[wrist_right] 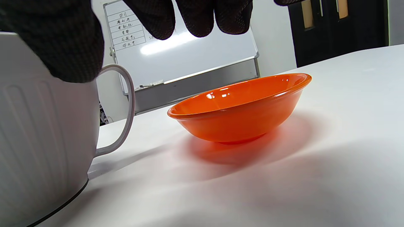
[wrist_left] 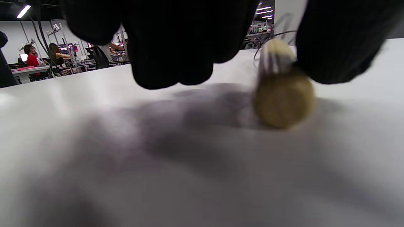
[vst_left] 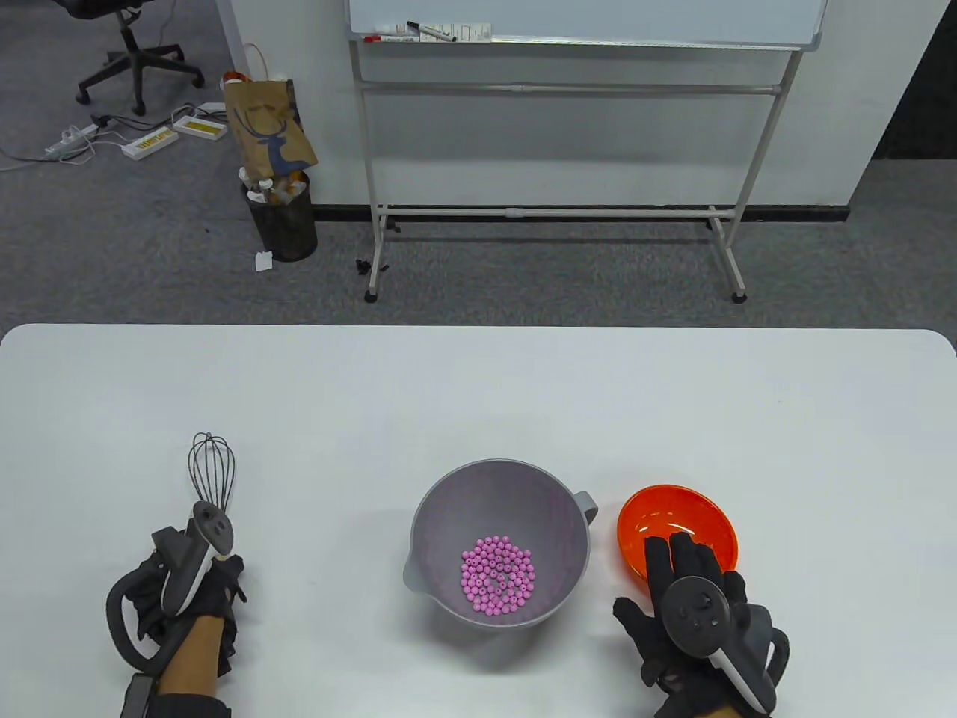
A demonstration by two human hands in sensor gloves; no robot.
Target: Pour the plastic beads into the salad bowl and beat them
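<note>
From the table view, the pink beads [vst_left: 499, 574] are all sitting in the bottom of the grey salad bowl [vst_left: 448, 516], which is in the middle of the white table [vst_left: 478, 389]. The empty orange bowl [vst_left: 658, 516] is just to its right, and my right hand [vst_left: 691, 598] hangs over its near rim with fingers straight, not holding anything. My left hand [vst_left: 202, 591] is way over on the left, right at the handle end of the whisk [vst_left: 212, 467], wires pointing away from me. In the left wrist view it's blurry, but the wooden handle end [wrist_left: 283, 94] is down on the table with one finger [wrist_left: 334, 47] up against it; can't tell if I actually have a grip. In the right wrist view, my fingertips [wrist_right: 195, 15] dangle loose above the orange bowl, which sits flat beside the salad bowl's handle [wrist_right: 121, 107].
</note>
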